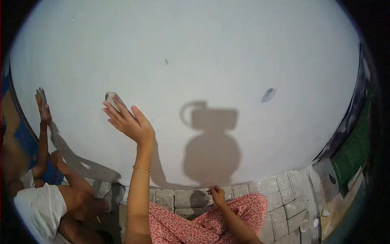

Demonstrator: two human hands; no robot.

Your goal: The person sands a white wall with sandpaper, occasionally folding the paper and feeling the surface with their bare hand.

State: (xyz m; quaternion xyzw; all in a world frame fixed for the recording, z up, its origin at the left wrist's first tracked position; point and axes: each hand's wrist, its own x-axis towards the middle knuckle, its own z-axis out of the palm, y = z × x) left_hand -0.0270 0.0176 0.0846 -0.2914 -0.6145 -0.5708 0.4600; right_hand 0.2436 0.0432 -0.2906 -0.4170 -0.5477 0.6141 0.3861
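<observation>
My left hand is raised against the white wall, its fingers wrapped over a small pale block that touches the surface. A thin bracelet circles that wrist. Low down, my right hand rests near my knee, above the paving, with its fingers curled; what they hold, if anything, is too small to make out. The wall bears a grey patch on the right and a small dark mark near the upper middle.
At the left sits another person in white clothing, with a hand on the wall. Paving blocks run along the wall's foot. A green panel stands at the right. A small cup lies at lower right.
</observation>
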